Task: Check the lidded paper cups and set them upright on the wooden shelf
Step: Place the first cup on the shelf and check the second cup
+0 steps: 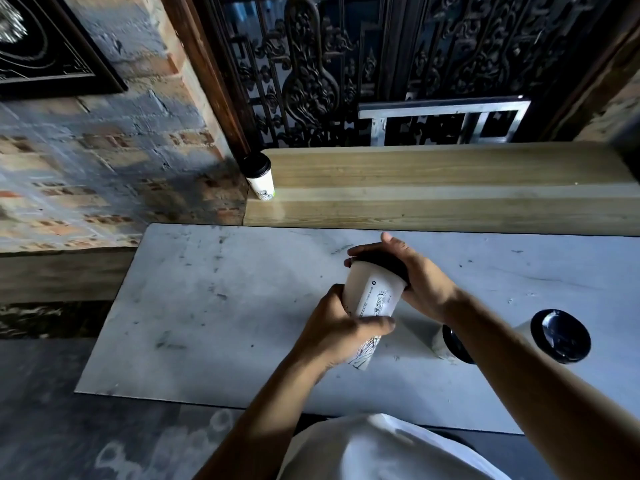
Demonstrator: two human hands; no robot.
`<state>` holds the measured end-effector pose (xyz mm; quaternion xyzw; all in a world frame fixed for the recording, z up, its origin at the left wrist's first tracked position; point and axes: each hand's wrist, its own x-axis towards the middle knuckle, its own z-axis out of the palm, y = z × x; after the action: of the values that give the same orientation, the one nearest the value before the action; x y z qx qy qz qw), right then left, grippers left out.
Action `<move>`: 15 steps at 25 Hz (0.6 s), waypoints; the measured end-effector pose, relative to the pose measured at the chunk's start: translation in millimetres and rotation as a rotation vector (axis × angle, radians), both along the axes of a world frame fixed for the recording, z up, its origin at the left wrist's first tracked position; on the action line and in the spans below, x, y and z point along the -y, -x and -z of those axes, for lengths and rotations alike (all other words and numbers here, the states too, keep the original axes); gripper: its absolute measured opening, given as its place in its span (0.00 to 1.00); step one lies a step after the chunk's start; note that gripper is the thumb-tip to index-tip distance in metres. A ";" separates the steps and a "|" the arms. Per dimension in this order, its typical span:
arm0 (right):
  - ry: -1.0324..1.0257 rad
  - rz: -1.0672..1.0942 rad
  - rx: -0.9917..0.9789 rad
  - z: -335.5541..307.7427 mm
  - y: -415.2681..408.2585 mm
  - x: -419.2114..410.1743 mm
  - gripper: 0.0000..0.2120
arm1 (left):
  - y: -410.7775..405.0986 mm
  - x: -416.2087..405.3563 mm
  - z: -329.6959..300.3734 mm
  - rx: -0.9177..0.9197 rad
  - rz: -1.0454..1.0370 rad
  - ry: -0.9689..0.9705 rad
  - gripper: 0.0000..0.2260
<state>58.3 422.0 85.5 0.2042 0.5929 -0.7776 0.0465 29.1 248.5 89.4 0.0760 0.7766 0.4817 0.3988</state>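
Note:
I hold a white paper cup (372,296) with a black lid over the grey table, tilted with its lid pointing away from me. My left hand (341,330) grips the cup's lower body. My right hand (415,275) wraps around the black lid (381,263). One lidded cup (260,178) stands upright at the left end of the wooden shelf (433,188). Two more lidded cups lie on the table at the right: one (450,341) partly hidden behind my right forearm, the other (557,336) with its black lid facing me.
The grey marble-like table (207,306) runs in front of the shelf. A brick wall (104,168) stands to the left, with a dark carved screen (346,64) and a metal frame (443,119) behind the shelf.

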 end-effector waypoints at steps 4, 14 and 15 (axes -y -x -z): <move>0.276 0.267 -0.037 8.9 -0.6 11.3 0.24 | -1.9 -5.5 -0.3 0.264 -0.259 -0.148 0.28; 0.483 0.197 -0.022 20.0 -28.9 52.1 0.23 | -3.8 -5.7 -10.1 0.469 -0.483 -0.200 0.25; 0.492 0.193 -0.024 19.3 -31.3 54.6 0.22 | -4.9 -4.7 -7.8 0.459 -0.479 -0.181 0.25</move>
<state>89.6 367.4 66.2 0.2330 0.3644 -0.9015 0.0132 34.0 253.2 97.2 -0.1838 0.6165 0.6332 0.4304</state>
